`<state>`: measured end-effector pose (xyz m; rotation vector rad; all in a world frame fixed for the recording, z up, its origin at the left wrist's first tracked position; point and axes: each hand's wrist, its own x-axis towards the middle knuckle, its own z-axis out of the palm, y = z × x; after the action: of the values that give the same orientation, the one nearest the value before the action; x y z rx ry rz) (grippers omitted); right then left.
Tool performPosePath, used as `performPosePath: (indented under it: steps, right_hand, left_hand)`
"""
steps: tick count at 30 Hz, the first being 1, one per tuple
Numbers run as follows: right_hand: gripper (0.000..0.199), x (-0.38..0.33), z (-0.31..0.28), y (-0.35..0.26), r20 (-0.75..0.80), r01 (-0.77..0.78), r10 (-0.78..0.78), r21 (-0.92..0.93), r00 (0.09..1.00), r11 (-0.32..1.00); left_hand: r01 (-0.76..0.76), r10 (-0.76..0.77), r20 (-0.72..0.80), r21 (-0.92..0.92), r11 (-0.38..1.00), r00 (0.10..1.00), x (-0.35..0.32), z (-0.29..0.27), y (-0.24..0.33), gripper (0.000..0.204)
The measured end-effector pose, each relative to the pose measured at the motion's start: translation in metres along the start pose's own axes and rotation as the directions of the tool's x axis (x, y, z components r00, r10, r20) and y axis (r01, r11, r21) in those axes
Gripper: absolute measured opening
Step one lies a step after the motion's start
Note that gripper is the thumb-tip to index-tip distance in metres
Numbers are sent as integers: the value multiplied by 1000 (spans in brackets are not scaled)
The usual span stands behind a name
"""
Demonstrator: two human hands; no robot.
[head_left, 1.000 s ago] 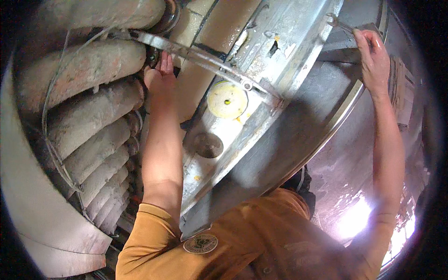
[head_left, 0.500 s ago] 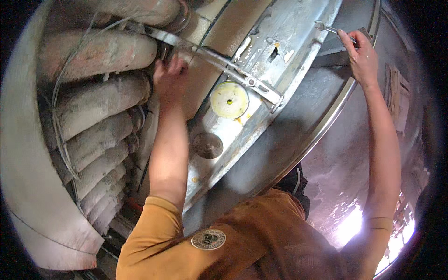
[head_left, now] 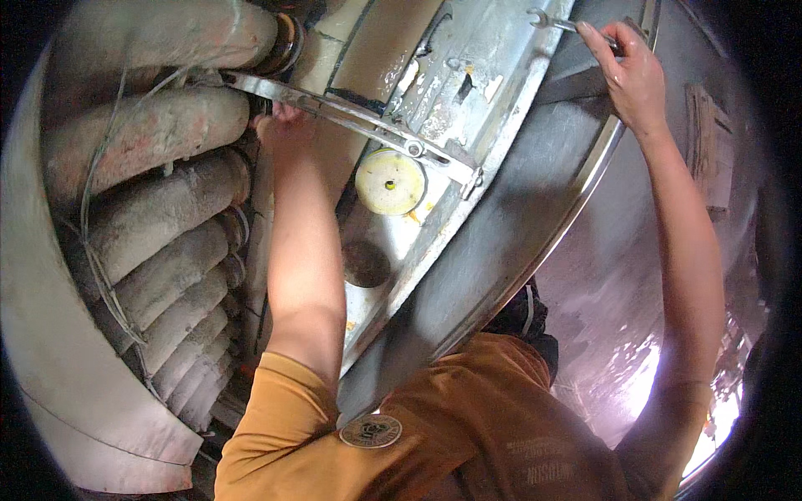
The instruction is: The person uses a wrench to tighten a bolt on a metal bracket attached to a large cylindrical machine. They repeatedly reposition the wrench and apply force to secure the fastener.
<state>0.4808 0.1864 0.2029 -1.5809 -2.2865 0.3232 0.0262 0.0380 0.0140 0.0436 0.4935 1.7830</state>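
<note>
My right hand (head_left: 637, 79), raised at the upper right, is closed around an open-end wrench (head_left: 553, 21). The wrench's open jaw points left, over the edge of the pale metal panel (head_left: 493, 100). On the other side my left hand (head_left: 286, 123) reaches in beside the end of a thick, dirty pipe (head_left: 167, 125). Its fingers are curled and partly hidden below a slotted metal bracket (head_left: 359, 115); what they grip does not show. The bracket runs slantwise from the pipes to the panel's edge, with a bolt head (head_left: 414, 149) partway along it.
A round, yellowish disc (head_left: 389, 182) sits on the panel, above a round dark hole (head_left: 366, 264). Several pipes line the left, with thin wires (head_left: 93, 200) hanging across them. A curved metal rim (head_left: 576, 219) passes below the right arm. A pale curved wall (head_left: 50, 334) bounds the far left.
My left hand has moved slightly left and up, closer in under the bracket by the pipe. The right hand keeps the wrench. The whole view has shifted a little.
</note>
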Motion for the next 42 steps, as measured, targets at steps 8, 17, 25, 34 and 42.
performPosePath:
  steps: [8, 17, 25, 34, 42]
  right_hand:
    - [23, 4, 3, 8, 27, -27, 30, -98, 999, 995]
    - [31, 3, 5, 6, -1, -92, 92, 12, 996, 996]
    - [26, -10, -5, -56, -60, -35, 55, 294, 997, 955]
    - [33, -68, 168, -277, 437, -266, -65, 653, 897, 709]
    - [30, -60, 257, -286, 113, -62, -18, 664, 993, 745]
  left_hand:
    - [84, 32, -424, 252, 964, 905, -6, 37, -30, 41]
    - [-99, 107, -539, 45, 994, 836, -60, 32, 35, 47]
    - [-232, 242, -591, 93, 968, 769, -34, 8, 30, 35]
    - [88, -107, -308, -77, 993, 945, -42, -31, 41, 42]
    - [-209, 216, -464, 67, 976, 859, -42, 2, 26, 41]
